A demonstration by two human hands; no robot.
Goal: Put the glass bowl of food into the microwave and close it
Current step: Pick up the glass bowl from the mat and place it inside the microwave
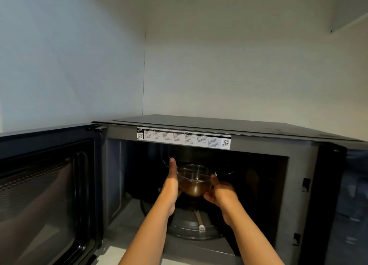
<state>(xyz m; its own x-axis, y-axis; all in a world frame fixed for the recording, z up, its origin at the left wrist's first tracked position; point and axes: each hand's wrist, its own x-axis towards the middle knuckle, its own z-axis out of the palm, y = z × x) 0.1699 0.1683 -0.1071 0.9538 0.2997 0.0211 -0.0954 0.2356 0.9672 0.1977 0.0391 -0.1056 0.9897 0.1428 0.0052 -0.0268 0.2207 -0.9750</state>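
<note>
I have the small clear glass bowl of dark brown food (194, 182) between both my hands, inside the cavity of the dark grey microwave oven (209, 143) and raised above the round glass turntable (191, 228), not resting on it; my left hand (170, 185) lies flat against the bowl's left side, thumb stretched up past the rim, the other fingers hidden behind the glass so I cannot tell how far they curl; my right hand (219, 193) cups the right side and underside, thumb pressed on the wall near the rim, fingers wrapped beneath; both hands are closed onto the bowl rather than spread free. The bowl sits upright, roughly level, the brown food filling its lower half; something thin and pale leans inside it, too blurred to name. The black-framed microwave door with its mesh window (45, 195) stands swung wide open to my left, my forearm reflected faintly in it; a white label strip of small print (184, 138) runs along the top edge of the opening, just above the bowl; the oven stands in a corner of plain white walls (219, 65), on a pale surface (115, 254) visible at the bottom edge.
</note>
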